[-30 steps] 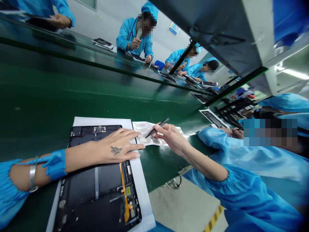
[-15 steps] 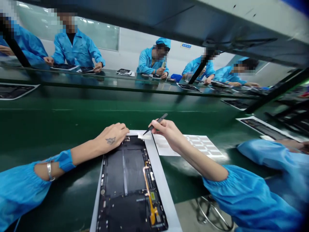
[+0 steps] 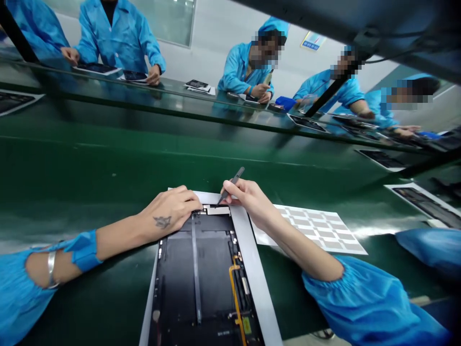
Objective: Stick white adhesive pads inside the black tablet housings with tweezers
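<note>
An opened tablet (image 3: 216,278) lies lengthwise before me, its black interior showing batteries and an orange flex cable (image 3: 233,283). Across its far end lies a pale, thin strip (image 3: 219,210). My right hand (image 3: 247,197) is closed around dark tweezers (image 3: 232,185), whose tips point down at the strip's upper edge; whether they pinch it I cannot tell. My left hand (image 3: 176,209) is closed over the tablet's far left corner, its fingertips by the left end of the strip. The left thumb is hidden.
Right of the tablet, a white sheet of grey labels (image 3: 317,228) lies on the green bench (image 3: 108,168). Another opened device (image 3: 425,204) is farther right, near a blue sleeve (image 3: 428,250). Co-workers in blue sit across a raised ledge (image 3: 173,113); dark posts (image 3: 334,89) slant above.
The pale strip, earlier sticking up over the tablet's far edge, now lies across the inside of that end. My left fingers have moved inward toward it. The view has shifted and tilted.
</note>
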`<state>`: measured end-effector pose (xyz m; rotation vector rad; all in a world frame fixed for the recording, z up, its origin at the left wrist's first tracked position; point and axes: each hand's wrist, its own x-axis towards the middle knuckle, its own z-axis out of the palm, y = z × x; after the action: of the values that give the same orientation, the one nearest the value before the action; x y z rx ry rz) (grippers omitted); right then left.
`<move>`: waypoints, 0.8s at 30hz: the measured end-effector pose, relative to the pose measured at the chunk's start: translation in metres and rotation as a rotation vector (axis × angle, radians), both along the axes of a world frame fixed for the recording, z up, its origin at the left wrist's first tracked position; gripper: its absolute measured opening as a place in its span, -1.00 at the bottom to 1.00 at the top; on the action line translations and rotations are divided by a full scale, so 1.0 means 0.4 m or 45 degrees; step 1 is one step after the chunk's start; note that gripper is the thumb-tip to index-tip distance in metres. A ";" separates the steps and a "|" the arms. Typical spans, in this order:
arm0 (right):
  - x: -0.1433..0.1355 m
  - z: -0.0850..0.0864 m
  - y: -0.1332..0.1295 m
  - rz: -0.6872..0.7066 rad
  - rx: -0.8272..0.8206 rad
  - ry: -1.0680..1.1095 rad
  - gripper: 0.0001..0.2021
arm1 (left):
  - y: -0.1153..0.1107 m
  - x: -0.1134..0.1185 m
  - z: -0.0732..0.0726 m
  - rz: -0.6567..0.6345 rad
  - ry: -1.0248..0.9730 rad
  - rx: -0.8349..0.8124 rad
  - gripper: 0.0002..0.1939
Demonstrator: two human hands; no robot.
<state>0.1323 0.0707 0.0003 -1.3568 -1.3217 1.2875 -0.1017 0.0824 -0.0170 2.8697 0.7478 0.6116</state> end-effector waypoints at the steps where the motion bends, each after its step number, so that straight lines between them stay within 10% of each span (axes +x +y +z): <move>1: 0.001 0.000 0.000 0.002 -0.001 -0.010 -0.50 | -0.002 0.001 0.002 0.004 0.009 0.000 -0.70; 24: 0.002 0.007 -0.002 0.010 0.001 -0.065 -0.47 | -0.005 0.004 0.010 0.003 0.005 0.004 -0.71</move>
<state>0.1331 0.0699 0.0029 -1.3936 -1.3636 1.2651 -0.1000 0.0803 -0.0129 2.8741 0.7520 0.6077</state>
